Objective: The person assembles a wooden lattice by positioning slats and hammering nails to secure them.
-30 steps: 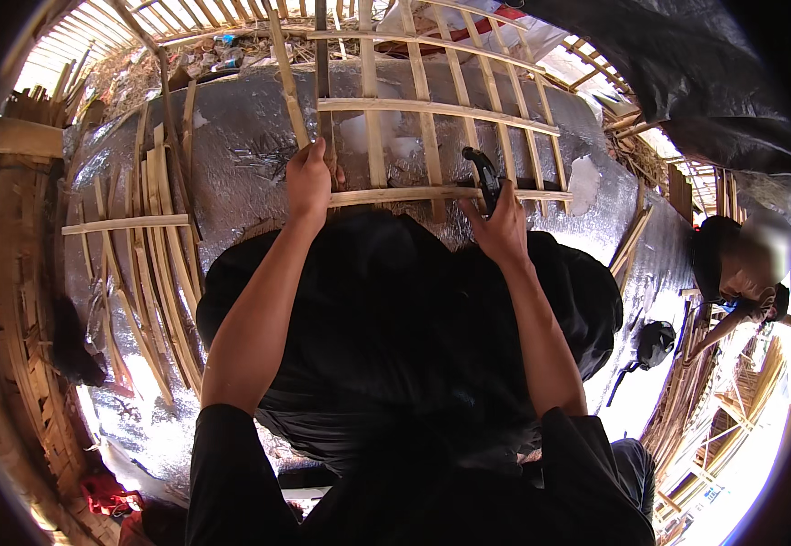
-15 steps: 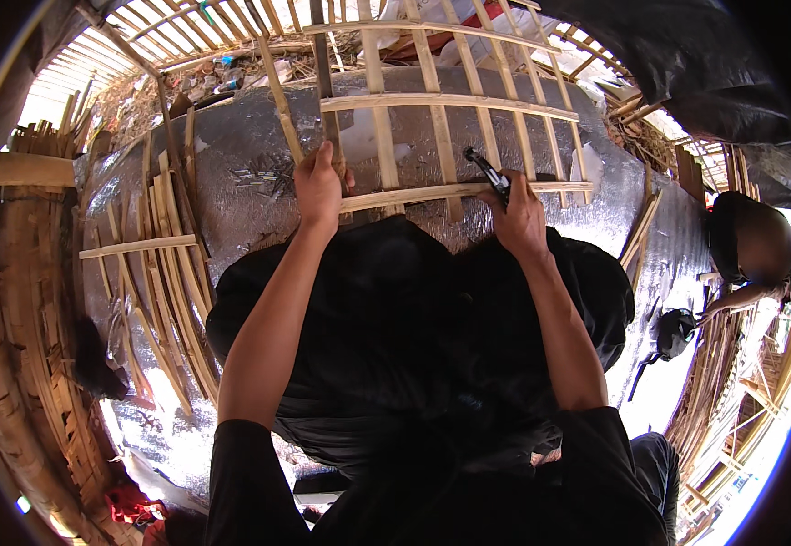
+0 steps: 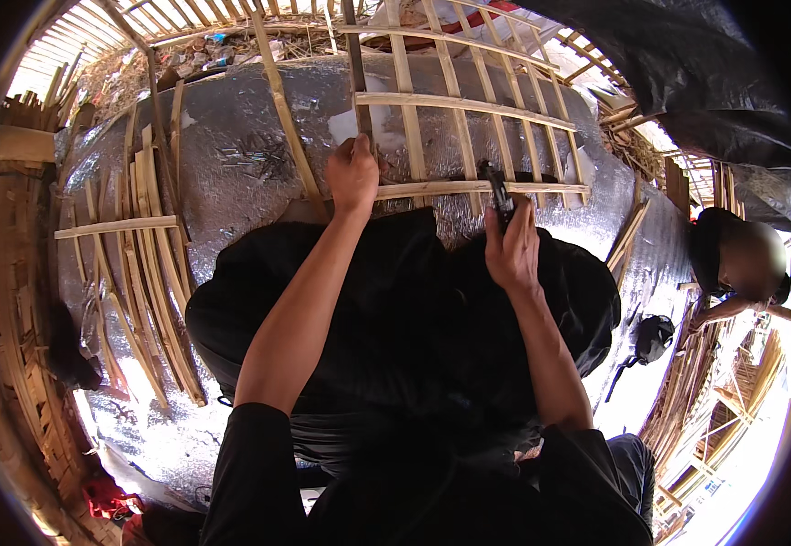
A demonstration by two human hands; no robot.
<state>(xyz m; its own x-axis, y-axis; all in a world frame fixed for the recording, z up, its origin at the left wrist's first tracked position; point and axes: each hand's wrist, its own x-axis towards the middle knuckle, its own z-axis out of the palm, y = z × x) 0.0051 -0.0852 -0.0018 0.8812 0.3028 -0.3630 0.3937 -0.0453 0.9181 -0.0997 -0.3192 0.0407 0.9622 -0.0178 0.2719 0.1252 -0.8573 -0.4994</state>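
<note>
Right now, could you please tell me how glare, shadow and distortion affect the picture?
In the head view, glare whitens the shiny silver sheet at lower left and right; there too, the black clothing across the lap shows little detail; at that view's left rim, brown bamboo looks bowed; the black handheld tool in the right hand is too dark to read closely.

My left hand [image 3: 352, 179] is at the near left corner of the lattice [image 3: 468, 107], my right hand [image 3: 512, 247] by its near edge; strips [image 3: 122, 226] lie left of it, a co-worker [image 3: 706, 255] right.
</note>
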